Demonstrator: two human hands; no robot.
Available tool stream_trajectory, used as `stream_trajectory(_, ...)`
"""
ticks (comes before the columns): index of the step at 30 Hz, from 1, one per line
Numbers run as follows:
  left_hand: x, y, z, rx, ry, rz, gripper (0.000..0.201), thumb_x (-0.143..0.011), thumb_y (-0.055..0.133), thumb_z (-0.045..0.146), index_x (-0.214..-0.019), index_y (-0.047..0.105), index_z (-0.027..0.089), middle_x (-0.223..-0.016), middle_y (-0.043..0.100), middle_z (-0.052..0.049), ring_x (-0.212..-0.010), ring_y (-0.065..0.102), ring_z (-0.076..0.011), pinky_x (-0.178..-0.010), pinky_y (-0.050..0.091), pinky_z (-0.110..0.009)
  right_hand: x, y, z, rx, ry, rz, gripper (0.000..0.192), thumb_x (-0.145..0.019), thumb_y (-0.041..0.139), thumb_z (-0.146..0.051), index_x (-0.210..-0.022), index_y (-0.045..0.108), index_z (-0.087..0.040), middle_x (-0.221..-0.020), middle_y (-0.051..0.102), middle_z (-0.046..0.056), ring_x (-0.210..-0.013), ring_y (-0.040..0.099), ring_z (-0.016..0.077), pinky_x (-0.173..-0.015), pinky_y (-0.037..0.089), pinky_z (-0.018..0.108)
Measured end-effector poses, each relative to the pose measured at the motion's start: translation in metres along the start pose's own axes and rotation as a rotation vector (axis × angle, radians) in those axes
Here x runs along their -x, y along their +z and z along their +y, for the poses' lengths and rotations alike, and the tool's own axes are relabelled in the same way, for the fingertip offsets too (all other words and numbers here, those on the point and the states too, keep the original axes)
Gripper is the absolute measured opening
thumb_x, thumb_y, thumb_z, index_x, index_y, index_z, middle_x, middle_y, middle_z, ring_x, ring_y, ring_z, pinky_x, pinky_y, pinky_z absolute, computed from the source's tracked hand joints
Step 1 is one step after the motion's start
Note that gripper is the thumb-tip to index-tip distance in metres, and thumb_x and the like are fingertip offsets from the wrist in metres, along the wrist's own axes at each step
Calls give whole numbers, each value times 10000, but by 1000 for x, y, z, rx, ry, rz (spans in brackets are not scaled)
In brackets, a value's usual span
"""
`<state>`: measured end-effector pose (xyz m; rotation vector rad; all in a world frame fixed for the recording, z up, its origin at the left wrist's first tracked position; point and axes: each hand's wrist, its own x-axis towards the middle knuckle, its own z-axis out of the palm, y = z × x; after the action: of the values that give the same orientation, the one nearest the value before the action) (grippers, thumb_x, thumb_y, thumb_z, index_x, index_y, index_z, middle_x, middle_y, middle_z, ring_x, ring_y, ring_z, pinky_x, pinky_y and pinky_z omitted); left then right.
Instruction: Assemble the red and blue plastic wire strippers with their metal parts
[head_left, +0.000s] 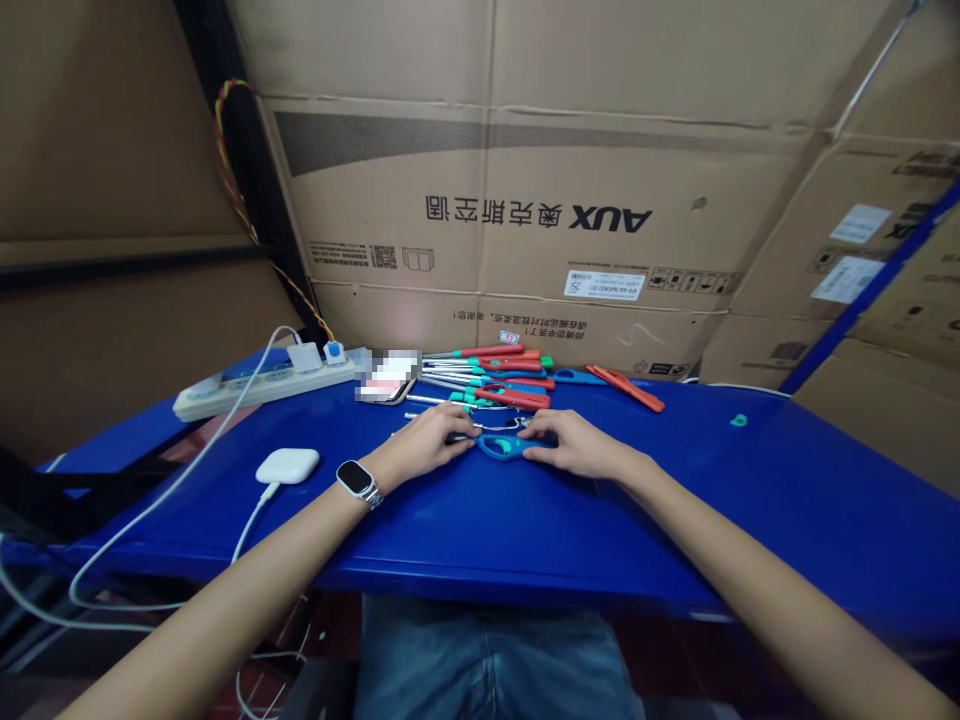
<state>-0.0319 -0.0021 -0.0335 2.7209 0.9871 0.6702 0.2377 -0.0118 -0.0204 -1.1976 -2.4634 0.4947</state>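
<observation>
While both forearms stretch out across the blue table (675, 520), the left hand (427, 440) and right hand (574, 443) meet on one pair of blue-handled scissors (504, 447) lying flat near the table's middle. Left fingers rest over the blade end; right fingers curl around the handle loops. Neither hand has lifted it, and both press it to the surface, fingers closed on it from either side, probably to keep it steady. A watch (357, 479) sits on the left wrist.

Just behind the hands: a pile of scissors (502, 378) with red and teal handles, blades mostly pointing left, stacked within easy reach. One loose red piece (626, 387) lies to the right of the pile; a small teal part (739, 420) sits well apart, farther right.

Left side: white power strip (259, 385) along the back edge, white charger box (287, 465) with its cable trailing off the front. Cardboard cartons (525, 220) wall in the back.
</observation>
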Motion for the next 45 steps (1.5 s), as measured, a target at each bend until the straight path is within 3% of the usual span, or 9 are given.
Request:
stream_trajectory(10,-10,-2,-4,85,-118,-88,143,-870,617,273,-887,707,164,-863,685,-51,-758,610,-174,-696,470,-275,-12,-8,-7,-45,72,-120,160,-776,695,-217,-922,676,-152,-870,684,43,-763,610,174,-709,469,297)
stream_trajectory(16,-22,-15,-6,201,-167,-259,174,-823,652,283,-922,688,144,-820,698,-33,-716,609,-161,-644,455,-251,-9,-7,-9,-227,84,-144,234,-740,716,-212,-942,613,-156,-833,631,4,-740,570,143,-664,446,258)
stream_trajectory(23,-27,-35,-1,-18,5,-42,109,-832,663,212,-936,674,181,-972,681,-59,-913,612,-214,-823,471,-334,3,0,-17,-157,-19,-34,232,-890,583,-376,-962,677,-176,-916,696,21,-791,603,169,-736,453,281)
stream_trajectory(28,-21,-36,-4,-115,97,68,55,-865,630,197,-919,636,196,-959,641,-51,-943,582,-225,-822,463,-354,8,4,-22,93,-9,152,282,-927,535,-400,-1108,678,-238,-884,734,34,-752,653,192,-699,435,284)
stream_trajectory(36,-20,-32,17,-231,136,61,169,-866,662,270,-1011,624,191,-1023,624,-63,-1002,561,-247,-881,444,-391,9,6,-20,194,-38,218,268,-927,548,-348,-1146,651,-234,-1031,745,61,-852,695,219,-730,453,295)
stream_trajectory(45,-20,-31,20,-267,222,61,180,-988,472,273,-1054,609,177,-1036,603,-81,-979,537,-225,-898,448,-391,10,9,-22,195,-72,252,266,-937,525,-346,-1155,633,-237,-1118,729,64,-903,701,216,-749,470,292)
